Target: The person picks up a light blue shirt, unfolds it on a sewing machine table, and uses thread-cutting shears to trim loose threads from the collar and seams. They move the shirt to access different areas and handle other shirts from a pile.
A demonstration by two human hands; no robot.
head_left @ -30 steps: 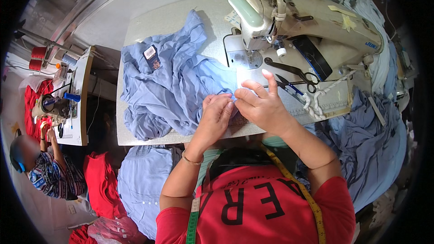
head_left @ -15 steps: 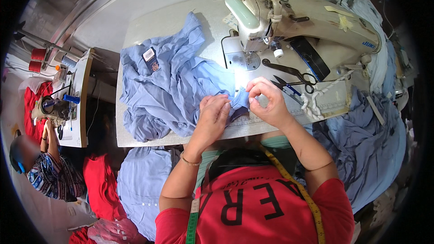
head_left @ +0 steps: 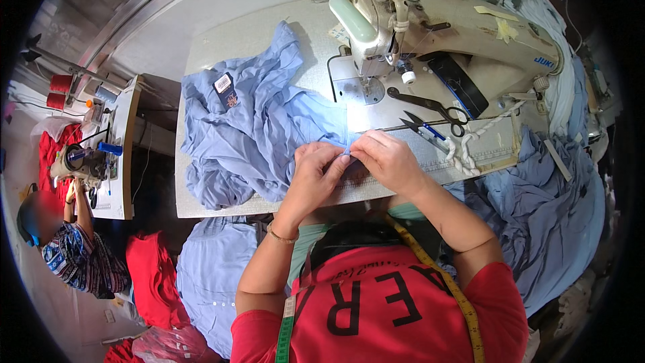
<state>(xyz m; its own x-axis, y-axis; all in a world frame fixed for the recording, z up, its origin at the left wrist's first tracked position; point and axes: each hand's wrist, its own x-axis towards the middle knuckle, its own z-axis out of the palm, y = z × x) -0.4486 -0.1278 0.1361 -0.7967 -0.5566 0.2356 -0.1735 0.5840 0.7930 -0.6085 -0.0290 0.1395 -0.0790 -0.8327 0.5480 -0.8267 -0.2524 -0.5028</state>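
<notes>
A light blue garment [head_left: 242, 114] lies rumpled over the left half of the sewing table, with a dark hang tag [head_left: 227, 91] on it. Both hands meet at its near right edge. My left hand [head_left: 317, 167] pinches the cloth there, thumb and fingers closed. Close beside it, my right hand [head_left: 383, 158] grips the same edge between thumb and fingertips. Behind the hands stands a sewing machine [head_left: 376, 33], its lamp lighting the needle plate [head_left: 358, 90]. The cloth edge between my fingers is partly hidden.
Black scissors [head_left: 430, 107], thread snips [head_left: 424, 126], a dark phone [head_left: 457, 86] and a knotted white cord [head_left: 463, 154] lie right of my hands. More blue cloth [head_left: 537, 208] is heaped at the right. At left, a co-worker [head_left: 80, 249] sits at another machine [head_left: 77, 161].
My right hand has come left and closed on the garment's edge, next to my left hand. The left hand keeps its pinch on the cloth.
</notes>
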